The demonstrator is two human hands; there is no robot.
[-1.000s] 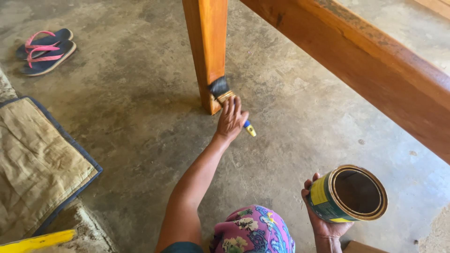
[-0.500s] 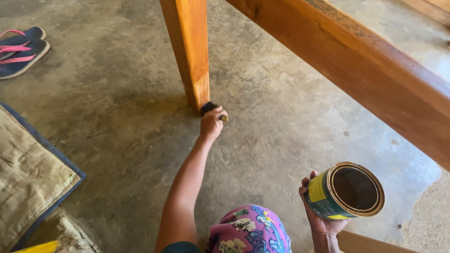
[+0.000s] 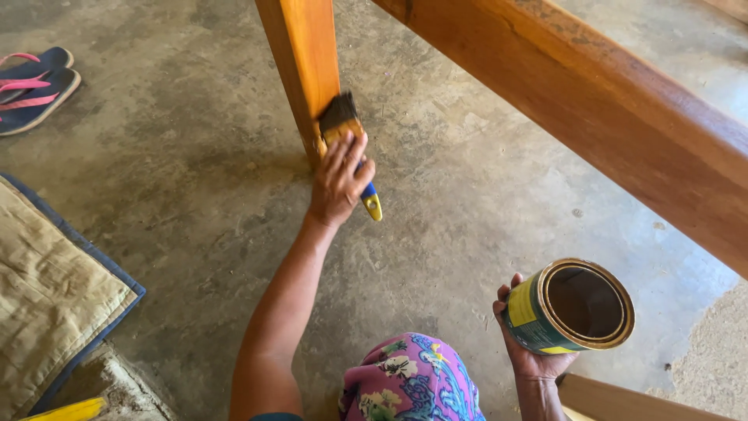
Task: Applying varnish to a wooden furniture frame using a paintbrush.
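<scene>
Our left hand point(image 3: 339, 183) closes its grip around a paintbrush point(image 3: 348, 140), whose dark bristles press against the lower part of an orange-brown wooden leg point(image 3: 302, 62); our fingers hide most of the handle, leaving only its blue-and-yellow tip. Our right hand point(image 3: 530, 355) clasps an open tin can point(image 3: 573, 306), tilted toward us, its contents too dark to make out. The concrete floor point(image 3: 195, 179) lies below; flip-flops point(image 3: 35, 86) are cut off at left.
</scene>
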